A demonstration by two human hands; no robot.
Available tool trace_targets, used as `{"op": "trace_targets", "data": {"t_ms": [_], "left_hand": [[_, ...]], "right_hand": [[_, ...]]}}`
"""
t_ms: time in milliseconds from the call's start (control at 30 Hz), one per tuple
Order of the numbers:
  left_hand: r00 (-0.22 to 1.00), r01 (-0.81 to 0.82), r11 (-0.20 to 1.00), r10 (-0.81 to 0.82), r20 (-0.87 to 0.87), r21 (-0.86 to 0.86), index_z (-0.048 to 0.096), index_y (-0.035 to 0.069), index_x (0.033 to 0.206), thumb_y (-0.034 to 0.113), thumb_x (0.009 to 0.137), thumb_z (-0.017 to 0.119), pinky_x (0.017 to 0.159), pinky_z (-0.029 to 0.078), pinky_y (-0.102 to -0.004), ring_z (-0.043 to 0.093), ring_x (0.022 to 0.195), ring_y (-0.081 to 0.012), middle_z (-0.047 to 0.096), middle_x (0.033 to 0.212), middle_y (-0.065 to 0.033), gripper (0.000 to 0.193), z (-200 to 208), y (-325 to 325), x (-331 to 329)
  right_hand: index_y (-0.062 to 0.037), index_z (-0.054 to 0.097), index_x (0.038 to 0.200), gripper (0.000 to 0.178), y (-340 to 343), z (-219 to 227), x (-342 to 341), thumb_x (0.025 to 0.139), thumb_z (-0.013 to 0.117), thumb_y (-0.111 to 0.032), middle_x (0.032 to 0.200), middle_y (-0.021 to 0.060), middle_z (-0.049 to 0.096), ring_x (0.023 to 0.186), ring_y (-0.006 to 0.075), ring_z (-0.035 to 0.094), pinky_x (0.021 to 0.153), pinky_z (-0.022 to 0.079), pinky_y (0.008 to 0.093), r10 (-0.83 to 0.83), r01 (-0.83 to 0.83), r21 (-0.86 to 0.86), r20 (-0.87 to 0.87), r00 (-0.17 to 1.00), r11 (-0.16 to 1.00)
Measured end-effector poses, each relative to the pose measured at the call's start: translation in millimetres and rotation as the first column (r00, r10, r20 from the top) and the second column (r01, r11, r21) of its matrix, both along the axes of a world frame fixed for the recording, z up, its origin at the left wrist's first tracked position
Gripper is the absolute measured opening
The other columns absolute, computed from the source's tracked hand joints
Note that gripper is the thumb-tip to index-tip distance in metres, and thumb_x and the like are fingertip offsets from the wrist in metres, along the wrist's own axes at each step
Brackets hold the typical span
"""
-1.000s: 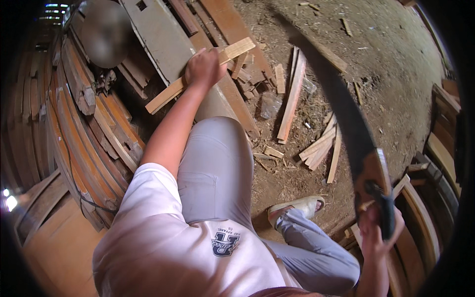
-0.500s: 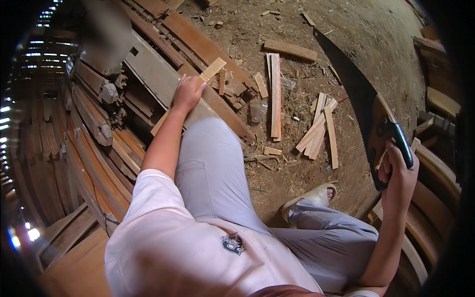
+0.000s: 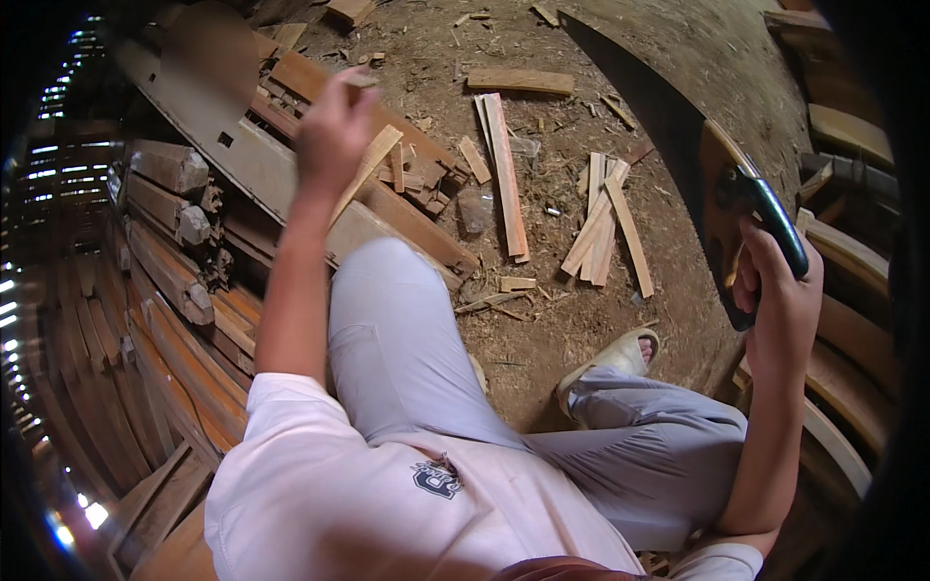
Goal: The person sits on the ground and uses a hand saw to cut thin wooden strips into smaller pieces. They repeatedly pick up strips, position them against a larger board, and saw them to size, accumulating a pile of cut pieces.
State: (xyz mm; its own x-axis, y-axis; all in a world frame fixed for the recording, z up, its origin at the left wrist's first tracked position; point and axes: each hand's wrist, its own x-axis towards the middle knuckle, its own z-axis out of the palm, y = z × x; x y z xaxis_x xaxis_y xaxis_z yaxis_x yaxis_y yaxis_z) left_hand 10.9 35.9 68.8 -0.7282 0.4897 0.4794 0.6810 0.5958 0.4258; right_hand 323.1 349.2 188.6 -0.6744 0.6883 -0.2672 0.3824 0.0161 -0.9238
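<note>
In my right hand point(image 3: 780, 281) is a handsaw point(image 3: 668, 126) with a dark broad blade and a wood and dark green handle. Its blade points up toward the far side, held above the floor. My left hand point(image 3: 334, 136), a little blurred, is raised over the stacked planks. A small piece of wood point(image 3: 361, 80) shows between its fingertips. Below and right of that hand, a pale wood strip point(image 3: 373, 163) lies slanting across a long grey plank point(image 3: 263, 167), beside my left knee.
Reddish-brown boards point(image 3: 412, 218) lie beyond the grey plank. Loose strips point(image 3: 506, 179) and crossed slats point(image 3: 603, 223) are scattered on the dirt floor with wood chips. Stacked beams point(image 3: 170, 261) stand at the left; more lumber point(image 3: 848, 358) lines the right.
My left hand has left the pale strip on the plank and moved up and away, now with a small wood piece at its fingertips. The saw stays in my right hand.
</note>
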Motion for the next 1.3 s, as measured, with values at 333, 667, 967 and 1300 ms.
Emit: {"op": "trace_targets", "data": {"t_ms": [333, 667, 967, 1300], "left_hand": [[0.607, 0.083, 0.983, -0.180, 0.774, 0.163, 0.057, -0.012, 0.121, 0.028, 0.091, 0.075, 0.081, 0.058, -0.0456, 0.072, 0.092, -0.0413, 0.071, 0.099, -0.0283, 0.053, -80, 256, 112], [0.873, -0.003, 0.934, 0.178, 0.454, -0.358, 0.016, -0.014, 0.151, 0.046, 0.084, 0.082, 0.100, 0.054, -0.0458, 0.061, 0.121, -0.0402, 0.053, 0.133, -0.0378, 0.111, -114, 108, 18], [0.943, -0.213, 0.796, 0.319, 0.093, -0.567, 0.044, -0.005, 0.137, 0.043, 0.076, 0.085, 0.125, 0.024, -0.0463, 0.061, 0.118, -0.0338, 0.066, 0.118, -0.0246, 0.088, -140, -106, -10], [0.963, -0.270, 0.852, 0.233, -0.139, -0.449, 0.062, 0.009, 0.109, 0.023, 0.081, 0.072, 0.121, 0.030, -0.0510, 0.071, 0.094, -0.0298, 0.072, 0.092, -0.0129, 0.032, -179, -141, -6]], "right_hand": [[-0.0022, 0.065, 0.099, 0.014, 5, -1, -9, 0.096, 0.067, -0.016, 0.065, -0.0038, 0.048, 0.053, 0.0040, 0.041, 0.046, 0.032, 0.0225, -0.047, 0.047, 0.046, -0.012, 0.999, 0.998], [-0.0015, 0.065, 0.105, 0.017, 10, -6, 0, 0.098, 0.067, -0.017, 0.066, -0.0036, 0.048, 0.053, 0.0031, 0.040, 0.047, 0.031, 0.0216, -0.019, 0.020, 0.038, -0.025, 1.000, 0.999], [0.0032, 0.064, 0.103, 0.017, -9, -17, -8, 0.098, 0.061, -0.013, 0.066, -0.0022, 0.050, 0.052, 0.0041, 0.041, 0.045, 0.032, 0.0222, 0.158, -0.150, 0.142, -0.052, 0.986, 0.979], [-0.0006, 0.073, 0.095, 0.017, -121, -80, -109, 0.092, 0.072, -0.018, 0.064, -0.0008, 0.059, 0.055, 0.0085, 0.053, 0.051, 0.039, 0.0275, 0.575, -0.526, 0.363, -0.032, 0.818, 0.769]]}}
